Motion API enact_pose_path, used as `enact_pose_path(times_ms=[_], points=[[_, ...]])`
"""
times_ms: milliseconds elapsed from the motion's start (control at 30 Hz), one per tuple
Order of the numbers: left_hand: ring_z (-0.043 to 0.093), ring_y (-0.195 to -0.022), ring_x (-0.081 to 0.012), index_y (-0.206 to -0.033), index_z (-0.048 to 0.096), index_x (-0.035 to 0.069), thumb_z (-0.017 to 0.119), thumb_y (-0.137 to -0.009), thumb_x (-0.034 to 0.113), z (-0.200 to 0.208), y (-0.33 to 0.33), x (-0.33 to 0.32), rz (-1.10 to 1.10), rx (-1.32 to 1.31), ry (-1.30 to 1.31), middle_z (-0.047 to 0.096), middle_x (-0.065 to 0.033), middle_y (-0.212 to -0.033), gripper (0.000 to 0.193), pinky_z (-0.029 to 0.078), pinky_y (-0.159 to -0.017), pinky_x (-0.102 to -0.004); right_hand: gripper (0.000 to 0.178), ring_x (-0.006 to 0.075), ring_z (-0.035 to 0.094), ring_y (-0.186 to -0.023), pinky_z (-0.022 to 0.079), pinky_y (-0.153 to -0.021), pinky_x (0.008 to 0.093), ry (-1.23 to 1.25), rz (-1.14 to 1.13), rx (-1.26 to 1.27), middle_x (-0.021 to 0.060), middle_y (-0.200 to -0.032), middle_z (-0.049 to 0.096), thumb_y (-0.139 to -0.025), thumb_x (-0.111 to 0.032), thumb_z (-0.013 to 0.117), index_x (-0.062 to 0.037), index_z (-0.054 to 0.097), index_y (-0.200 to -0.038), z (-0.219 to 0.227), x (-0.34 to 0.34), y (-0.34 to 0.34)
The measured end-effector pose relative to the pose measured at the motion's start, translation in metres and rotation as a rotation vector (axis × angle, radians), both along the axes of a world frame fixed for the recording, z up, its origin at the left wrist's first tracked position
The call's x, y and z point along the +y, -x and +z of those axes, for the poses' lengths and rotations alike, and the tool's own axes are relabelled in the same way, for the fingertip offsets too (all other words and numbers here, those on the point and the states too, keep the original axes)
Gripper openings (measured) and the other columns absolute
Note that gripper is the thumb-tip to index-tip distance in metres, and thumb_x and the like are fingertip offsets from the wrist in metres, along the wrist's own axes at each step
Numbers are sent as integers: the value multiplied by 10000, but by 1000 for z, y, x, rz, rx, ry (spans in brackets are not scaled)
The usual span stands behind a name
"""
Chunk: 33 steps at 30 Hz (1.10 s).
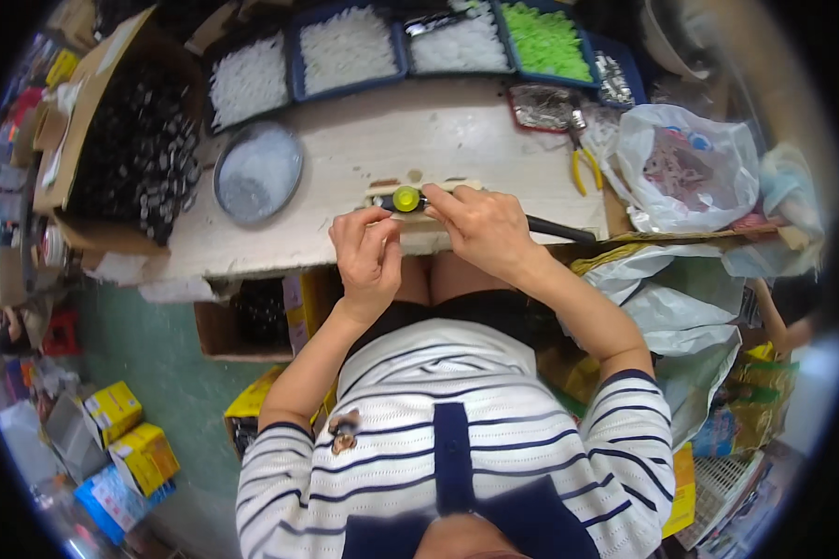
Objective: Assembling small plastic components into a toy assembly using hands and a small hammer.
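My right hand (485, 224) is wrapped round a mallet close to its head, at the front edge of the table. The mallet's round yellow-green face (406, 198) points up, and its black handle (564, 229) sticks out to the right beneath my hand. Just left of the head, my left hand (365, 250) has its fingers bent together, the fingertips at a small dark piece (379, 201). Whether they grip that piece is too small to tell. Under the mallet head lies a pale block or fixture (461, 186), mostly hidden.
On the left stand a carton of black parts (135, 149) and a round dish of whitish bits (259, 174). Trays of white pieces (348, 48) and green pieces (545, 42) line the back. Yellow-handled pliers (583, 168) and a plastic bag (690, 168) lie at right.
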<state>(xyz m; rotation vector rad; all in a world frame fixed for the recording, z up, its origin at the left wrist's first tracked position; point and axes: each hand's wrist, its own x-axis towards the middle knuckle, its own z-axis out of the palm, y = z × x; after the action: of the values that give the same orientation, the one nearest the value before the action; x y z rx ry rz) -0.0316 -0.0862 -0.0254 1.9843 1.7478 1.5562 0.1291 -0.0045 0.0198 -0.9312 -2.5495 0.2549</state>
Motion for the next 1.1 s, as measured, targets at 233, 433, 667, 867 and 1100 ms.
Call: enact_pose_path(times_ms=[233,433,667,867,1100], points=[[518,-964,-244,-987,598,61,647,-701,36,8,-16,47,-181,314,78,572,-74,-952,292,315,-844,-389,231,275,574,-586,438,-484,372,-154,-448,-69,83,-689,573,-802,-103,602,-100,596,-1032,-18,40,-45],[544,-898,-245,-1030,601,49,608,-740,-8,17,-7,55,-332,232,94,568,-97,-961,296,389,-786,-362,131,278,557,-772,423,-657,401,-248,-405,141,116,-788,585,-752,-114,588,-66,624,-869,-35,64,-91],[616,-810,-196,-1239,448,14,460,-911,75,46,4,60,-365,-1424,418,590,-121,-951,334,538,-622,-291,217,278,500,-915,344,-773,422,-279,-702,-320,105,-899,571,-760,-252,596,-60,605,-862,-49,80,-132],[602,-694,-144,-1197,464,46,507,-919,173,31,1,39,-432,-1362,521,588,-89,-893,309,526,-559,-264,189,309,510,-807,379,-691,426,-239,-598,-8,145,-829,539,-782,-213,595,-28,562,-791,-26,66,-120],[567,-636,-91,-1175,487,70,497,-930,163,26,-11,16,-399,-1119,497,570,-41,-782,262,461,-564,-198,147,328,556,-845,441,-729,344,274,47,318,182,-964,567,-834,-89,585,51,551,-864,15,-3,-61]])
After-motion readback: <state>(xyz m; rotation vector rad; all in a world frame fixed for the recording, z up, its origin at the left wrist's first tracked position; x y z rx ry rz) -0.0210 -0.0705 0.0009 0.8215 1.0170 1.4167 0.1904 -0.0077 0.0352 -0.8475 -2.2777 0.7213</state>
